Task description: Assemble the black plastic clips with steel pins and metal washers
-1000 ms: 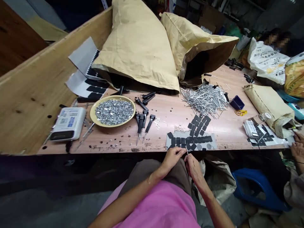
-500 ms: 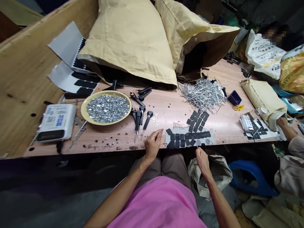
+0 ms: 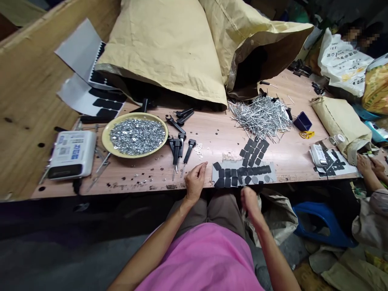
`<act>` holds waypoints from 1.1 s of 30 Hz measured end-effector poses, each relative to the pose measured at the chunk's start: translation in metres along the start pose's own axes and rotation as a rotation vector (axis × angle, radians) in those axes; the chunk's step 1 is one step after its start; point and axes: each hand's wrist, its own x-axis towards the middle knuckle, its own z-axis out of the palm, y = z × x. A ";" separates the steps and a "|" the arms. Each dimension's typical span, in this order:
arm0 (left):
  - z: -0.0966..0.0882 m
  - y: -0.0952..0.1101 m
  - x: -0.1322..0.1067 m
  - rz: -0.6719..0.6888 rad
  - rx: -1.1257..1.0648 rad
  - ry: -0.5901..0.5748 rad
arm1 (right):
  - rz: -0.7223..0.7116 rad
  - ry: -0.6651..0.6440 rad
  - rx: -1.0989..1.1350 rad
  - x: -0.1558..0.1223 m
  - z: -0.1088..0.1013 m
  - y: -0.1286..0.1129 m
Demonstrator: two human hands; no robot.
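Two uneven rows of black pads point(image 3: 234, 181) lie on the grey card point(image 3: 230, 164) at the near edge of the counter point(image 3: 291, 149), with two grey discs point(image 3: 266, 178) at its right end. More pads are grouped just beyond the card's far edge. The left hand point(image 3: 195, 182) is just beside the card's left end; its grip is narrow, thumb and fingertips together, and I cannot tell whether anything tiny is pinched there. The right hand point(image 3: 251, 202) is a blurred, curled fist just in front of the card's near edge; what its grip may hold is hidden.

As for progress, I judge that little of the stock is used up: the bowl point(image 3: 136, 156) is well filled with washers point(image 3: 138, 135), and the pile of rods point(image 3: 262, 117) is large. Only a few black handles point(image 3: 190, 150) with metal shafts lie between bowl and card, near some scattered pale rings point(image 3: 199, 150); these handles look like the finished part. The many pads on and beside the card seem to be left to use.
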 end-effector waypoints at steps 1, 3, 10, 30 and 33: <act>0.000 0.000 0.000 -0.002 0.002 -0.005 | 0.053 0.025 0.046 -0.001 0.001 -0.002; 0.000 -0.001 0.000 -0.002 0.014 -0.009 | 0.166 0.034 0.127 -0.004 0.005 -0.007; 0.001 -0.001 0.000 -0.017 0.008 -0.021 | 0.343 -0.024 0.343 -0.012 0.012 -0.028; -0.019 0.018 0.021 0.071 0.326 -0.007 | 0.510 -0.187 0.741 -0.028 -0.001 -0.022; -0.032 0.030 0.040 -0.023 0.587 -0.014 | 0.614 -0.053 0.935 -0.039 -0.037 0.033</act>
